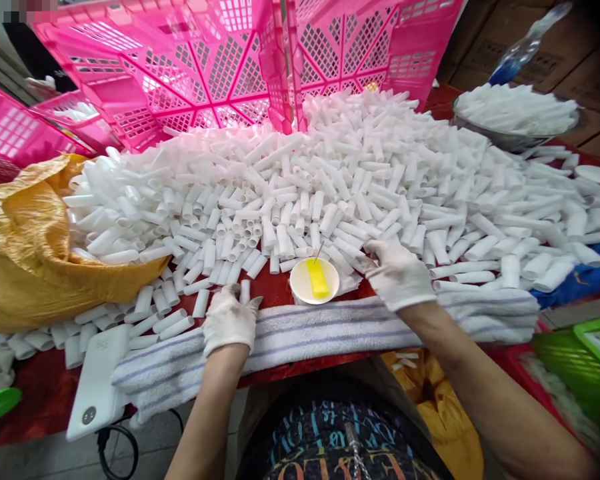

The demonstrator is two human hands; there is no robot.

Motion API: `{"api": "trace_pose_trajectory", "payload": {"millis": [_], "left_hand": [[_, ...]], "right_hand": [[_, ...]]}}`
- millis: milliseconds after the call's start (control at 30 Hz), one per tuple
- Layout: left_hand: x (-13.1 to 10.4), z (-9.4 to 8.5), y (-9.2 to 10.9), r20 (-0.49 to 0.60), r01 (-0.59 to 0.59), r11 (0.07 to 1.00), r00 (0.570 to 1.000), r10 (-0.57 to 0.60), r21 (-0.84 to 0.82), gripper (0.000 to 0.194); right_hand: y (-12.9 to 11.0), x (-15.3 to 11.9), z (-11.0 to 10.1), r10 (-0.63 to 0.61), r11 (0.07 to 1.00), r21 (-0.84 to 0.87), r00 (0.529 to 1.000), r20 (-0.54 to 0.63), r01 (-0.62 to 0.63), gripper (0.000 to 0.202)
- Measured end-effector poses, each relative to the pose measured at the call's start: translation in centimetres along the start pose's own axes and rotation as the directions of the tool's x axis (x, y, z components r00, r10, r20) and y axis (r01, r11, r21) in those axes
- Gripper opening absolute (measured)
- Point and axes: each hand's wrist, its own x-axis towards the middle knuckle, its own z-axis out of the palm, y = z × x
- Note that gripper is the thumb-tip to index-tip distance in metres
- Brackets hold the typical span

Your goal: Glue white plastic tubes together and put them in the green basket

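Observation:
My left hand (229,319), in a white glove, pinches a short white plastic tube (245,292) between thumb and fingers at the front edge of a large tube heap (330,180). To the right, my gloved right hand (400,272) has its fingers bent together against the heap's front edge; what they grip, if anything, is hidden. Between both hands stands a small white cup (300,288) with a yellow block (317,279) in it, and a thin needle-like stick (319,251) rises from the block. Both wrists rest by a striped towel (320,328) along the table's front edge.
Pink plastic crates (220,73) stand behind the heap. A yellow woven sack (25,247) lies at left, near a white power bank (98,380). At back right are a tube-filled bowl (517,137) and a clear bottle (530,47). A green basket (575,360) sits lower right.

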Motion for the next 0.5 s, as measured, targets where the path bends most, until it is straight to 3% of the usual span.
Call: {"api": "trace_pose_trajectory", "payload": {"millis": [133, 200, 267, 333, 367, 433, 500], "left_hand": [[-0.5, 1.6, 0.4, 0.000, -0.269, 0.952, 0.962, 0.272, -0.143, 0.035], [-0.6, 2.2, 0.5, -0.022, -0.421, 0.863, 0.901, 0.433, -0.278, 0.034], [-0.3, 2.1, 0.1, -0.090, -0.508, 0.765, 0.850, 0.518, -0.395, 0.033], [0.5, 1.3, -0.5, -0.175, -0.515, 0.760, 0.855, 0.488, -0.397, 0.030], [1.0, 0.8, -0.9, -0.204, -0.478, 0.806, 0.878, 0.432, -0.349, 0.029], [2.3, 0.0, -1.4, -0.208, -0.344, 0.914, 0.930, 0.302, -0.213, 0.030], [3.4, -0.4, -1.4, -0.169, -0.226, 0.970, 0.963, 0.208, -0.094, 0.034]], "right_hand": [[-2.6, 2.4, 2.8, 0.036, 0.986, -0.166, 0.999, 0.035, -0.030, 0.048], [-1.9, 2.6, 3.3, 0.025, 0.994, -0.111, 0.999, 0.048, -0.020, 0.048], [-0.6, 2.3, 3.1, 0.004, 0.999, 0.050, 0.999, -0.043, -0.001, 0.047], [0.7, 1.7, 2.5, 0.073, 0.956, 0.291, 0.987, -0.141, -0.029, 0.047], [1.1, 1.3, 2.0, 0.117, 0.901, 0.430, 0.985, -0.124, -0.053, 0.048], [1.2, 0.3, 1.3, 0.143, 0.733, 0.670, 0.989, 0.024, -0.122, 0.048], [0.5, -0.5, 1.1, 0.039, 0.576, 0.795, 0.978, 0.204, -0.189, 0.049]]}}
